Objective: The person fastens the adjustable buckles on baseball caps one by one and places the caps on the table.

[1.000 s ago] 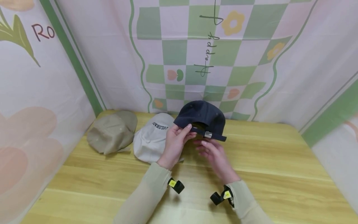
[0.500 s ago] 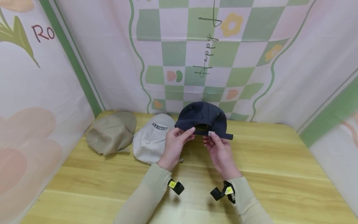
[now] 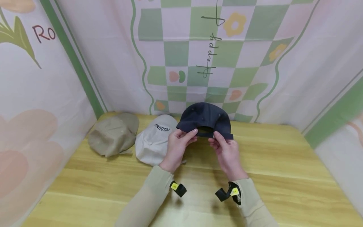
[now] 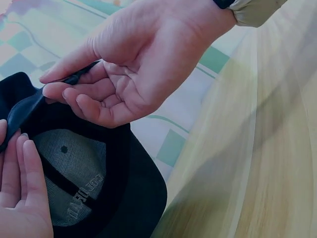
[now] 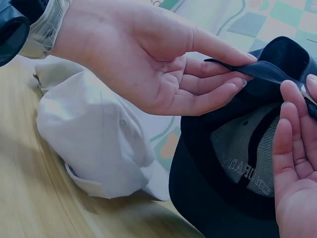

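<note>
A dark navy cap (image 3: 204, 114) is held up near the back of the table, its rear opening and strap facing me. At the left end of the strap my left hand (image 3: 178, 146) pinches between thumb and fingers, as the right wrist view also shows for this left hand (image 5: 143, 57). My right hand (image 3: 227, 153) pinches the strap at its buckle (image 5: 308, 94), which is mostly covered by fingers. A loose strap end sticks out beyond this right hand. From below, the left wrist view shows the cap's grey lining (image 4: 84, 163) with stitched lettering.
A pale grey cap (image 3: 153, 143) with dark lettering lies just left of my left hand. Farther left rests a tan cap (image 3: 113, 134). Both are on the wooden table (image 3: 283, 176), with a printed curtain (image 3: 175, 53) hanging behind it.
My right hand has risen from below the buckle to pinch the strap there, then shifted slightly right. The protruding strap end shows shorter than half a second ago. My left hand keeps its hold.
</note>
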